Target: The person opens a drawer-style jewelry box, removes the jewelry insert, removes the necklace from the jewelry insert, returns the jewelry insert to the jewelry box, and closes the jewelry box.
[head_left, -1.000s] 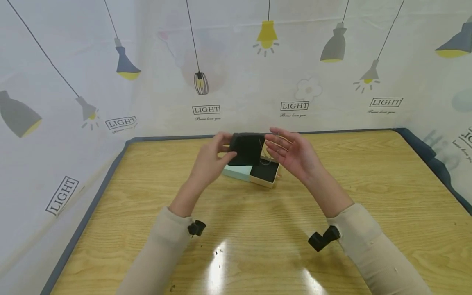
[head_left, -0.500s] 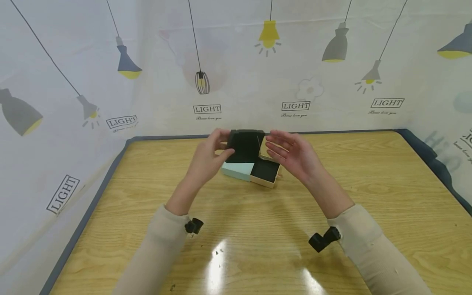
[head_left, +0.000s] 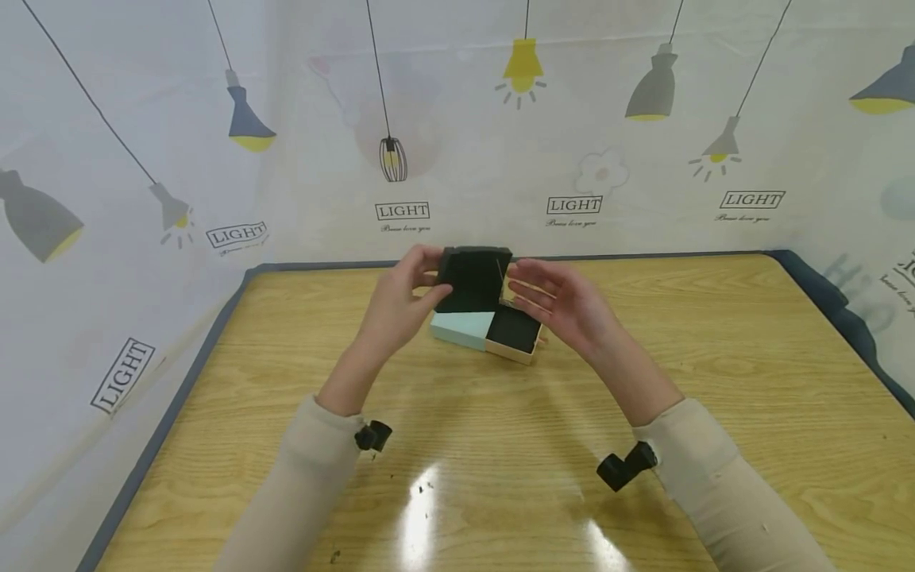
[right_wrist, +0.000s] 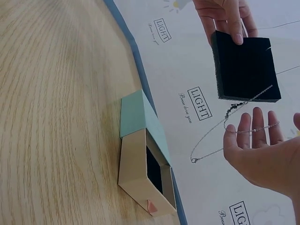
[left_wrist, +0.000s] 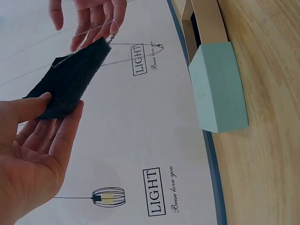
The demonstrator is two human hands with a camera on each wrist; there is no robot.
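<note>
My left hand (head_left: 393, 310) pinches a square black foam pad (head_left: 474, 280) between thumb and fingers, raised above the table. A thin silver necklace (right_wrist: 231, 110) hangs from the pad's edge, one end of its chain running into a slit in the foam. Part of the chain lies across the extended fingers of my right hand (right_wrist: 262, 150), and a loop with a clasp dangles beside them. Below both hands, on the table, sits a small box with a mint-green sleeve (head_left: 461, 330) and a cream drawer (head_left: 509, 352) pulled partly out. Black lining shows inside the drawer.
The wooden table (head_left: 457, 429) reaches back to a white cloth backdrop (head_left: 472, 143) printed with lamps. A pink ribbon tab (right_wrist: 151, 206) sticks out of the drawer's end.
My left hand has lifted the foam pad slightly up and to the left. My right hand has shifted a little left and down with the chain. The box stays in place.
</note>
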